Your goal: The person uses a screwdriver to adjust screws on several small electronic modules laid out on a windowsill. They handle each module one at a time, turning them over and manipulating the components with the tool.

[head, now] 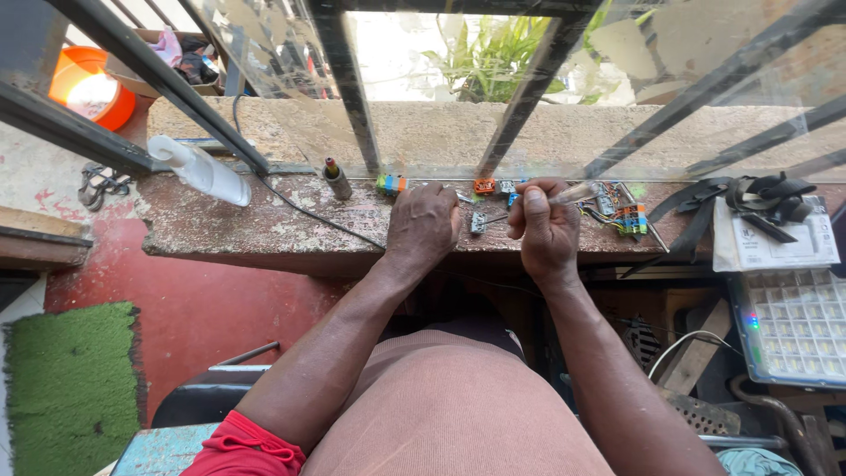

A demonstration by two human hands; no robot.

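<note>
The left hand (423,225) rests knuckles up on the worn stone ledge (229,231), fingers curled down toward a small dark part (478,222); whether it pinches that part I cannot tell. The right hand (546,227) is closed around a clear-handled tool (573,193), likely a screwdriver, its shaft angled down toward the same part, which lies between the two hands near the ledge's front edge.

My judgement: the part is tiny and sits close to the drop, so a slip of the tool tip could flick it off into the clutter below, or jab the left fingers beside it.

Just beyond the hands lie small orange and blue components (483,185) and a bundle of coloured wiring (624,214), crowding the right hand's reach. A black cable (308,211) crosses the ledge to the left, near a small capped bottle (336,180) and a white spray bottle (201,169). At right sit a white packet (780,247) under black straps and an LED panel (793,326). Dark window bars (352,97) close off the far side.
</note>
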